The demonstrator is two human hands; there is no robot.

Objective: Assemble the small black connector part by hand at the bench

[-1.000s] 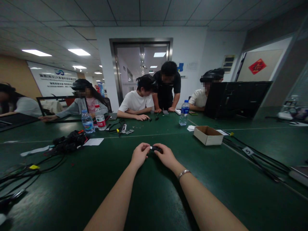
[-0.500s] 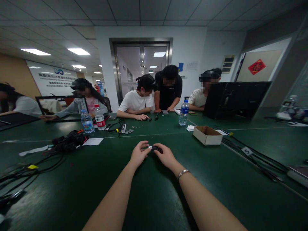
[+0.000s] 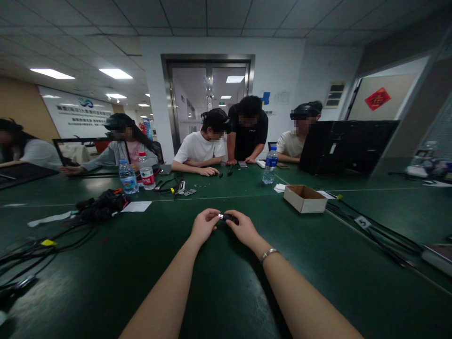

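Observation:
Over the green table, I hold a small black cylinder with a shiny silver end (image 3: 222,217) between both hands. My left hand (image 3: 204,227) pinches the silver end between thumb and fingers. My right hand (image 3: 243,228) is closed round the black part, and most of it is hidden behind those fingers. The cylinder lies roughly level, pointing left to right. Its exact kind is too small to make out.
An open cardboard box (image 3: 304,205) stands right of my hands, near a water bottle (image 3: 270,165). Two more bottles, a white paper (image 3: 136,207) and black cables (image 3: 60,247) lie to the left. Several people sit or lean across the green table (image 3: 226,292).
The fingers of my left hand have come down and closed more on the silver end. My right hand has hardly moved.

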